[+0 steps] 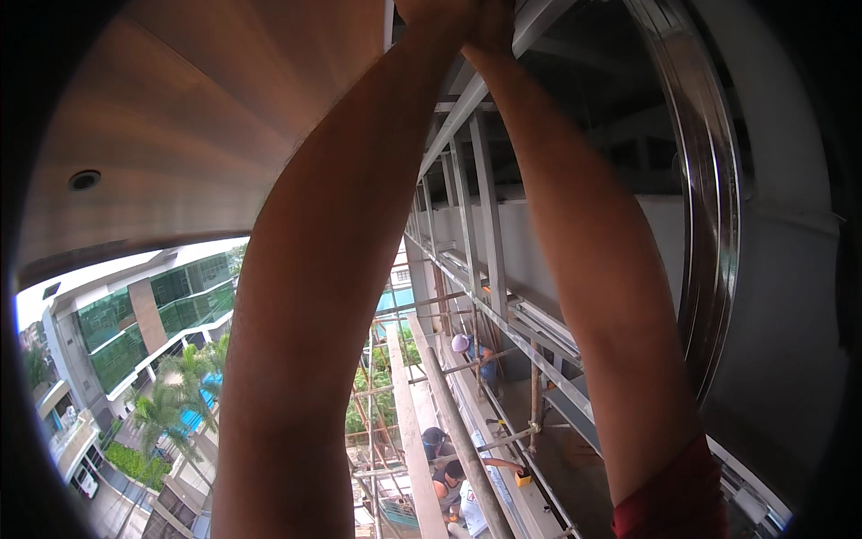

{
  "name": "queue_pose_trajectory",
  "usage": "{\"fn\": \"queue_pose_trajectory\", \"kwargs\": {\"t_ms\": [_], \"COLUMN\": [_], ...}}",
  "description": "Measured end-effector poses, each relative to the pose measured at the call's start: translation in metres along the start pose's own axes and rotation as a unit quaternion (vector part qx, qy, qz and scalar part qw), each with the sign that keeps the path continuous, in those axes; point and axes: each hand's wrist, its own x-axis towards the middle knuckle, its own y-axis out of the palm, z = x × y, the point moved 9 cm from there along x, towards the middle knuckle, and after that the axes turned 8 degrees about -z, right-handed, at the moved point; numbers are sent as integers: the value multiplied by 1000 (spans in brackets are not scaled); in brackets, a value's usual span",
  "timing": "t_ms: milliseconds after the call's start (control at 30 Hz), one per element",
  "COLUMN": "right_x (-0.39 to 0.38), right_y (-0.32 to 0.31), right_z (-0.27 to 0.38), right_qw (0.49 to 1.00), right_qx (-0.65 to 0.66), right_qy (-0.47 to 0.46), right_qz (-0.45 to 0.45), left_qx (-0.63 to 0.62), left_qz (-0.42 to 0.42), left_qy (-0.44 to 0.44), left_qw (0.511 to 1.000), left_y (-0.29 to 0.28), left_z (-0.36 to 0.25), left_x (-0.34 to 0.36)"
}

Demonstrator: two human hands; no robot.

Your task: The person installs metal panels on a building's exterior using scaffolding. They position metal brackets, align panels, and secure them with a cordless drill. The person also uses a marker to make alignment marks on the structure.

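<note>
Both my arms reach up overhead, close together at the top of the view. My left hand (437,13) and my right hand (491,31) are side by side, partly cut off by the upper edge. Their fingers are out of sight, so whether they hold anything is hidden. Right behind them runs a grey metal frame (465,105) of long rails and uprights. To the left of my hands spreads a brown wood-look ceiling (215,99) with a round dark fitting (85,180) in it.
Pole scaffolding (460,431) with a long plank (406,404) drops away below. Down there are a person in a pale cap (461,343) and other people (446,481), near a yellow object (523,480). Shiny metal strips (714,198) stand at right; a glass-fronted building (117,323) lies far left.
</note>
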Motion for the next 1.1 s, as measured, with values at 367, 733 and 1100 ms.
{"fn": "queue_pose_trajectory", "kwargs": {"t_ms": [367,733,1100], "right_x": [-64,-213,-455], "right_y": [-12,-117,-313], "right_z": [-20,38,196], "right_qw": [948,909,468], "right_qx": [-152,-94,197], "right_qy": [173,340,743], "right_qz": [218,219,436], "left_qx": [176,201,-97], "left_qz": [188,349,17], "left_qy": [155,-40,-716], "left_qw": [954,914,692], "left_y": [31,-60,-291], "left_z": [-17,7,97], "left_x": [-30,-162,-523]}}
